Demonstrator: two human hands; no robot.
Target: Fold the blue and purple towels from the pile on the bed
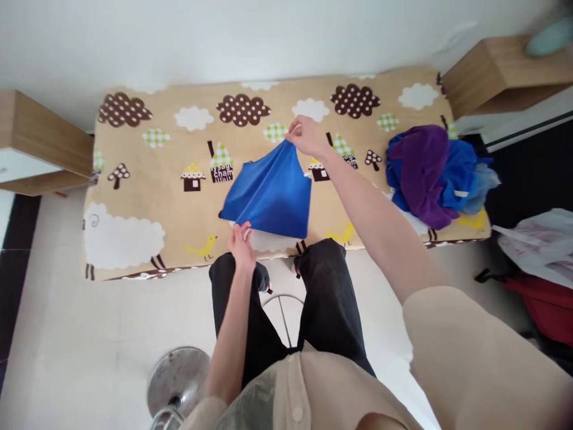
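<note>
Two wooden cabinets, one at the left (49, 128) and one at the right (505, 77), are set at the ends of a bed (147, 155) covered in a printed sheet. The bed's far side is bordered by a white wall (215, 42). At its right end a heap of purple and blue clothes (425, 167) is piled, well apart from the blue cloth (277, 194), and the space between is crossed by the right forearm. The near edge is met by dark-trousered knees. On the right, a white plastic bag (544, 245) and a red bag (548, 304) are seen; at lower left, a round metal stool base (176, 373).

The blue cloth is spread near the front middle of the bed. Its peak is pointed towards the wall, while its near edge is laid roughly left to right; no clearly longer axis can be told. Folds are drawn slantwise from the peak towards the left hand.

The peak is pinched between thumb and fingers of the nearly closed right hand (307, 136). By the partly curled left hand (243, 246), the near edge is touched; how firmly it is gripped cannot be told.
</note>
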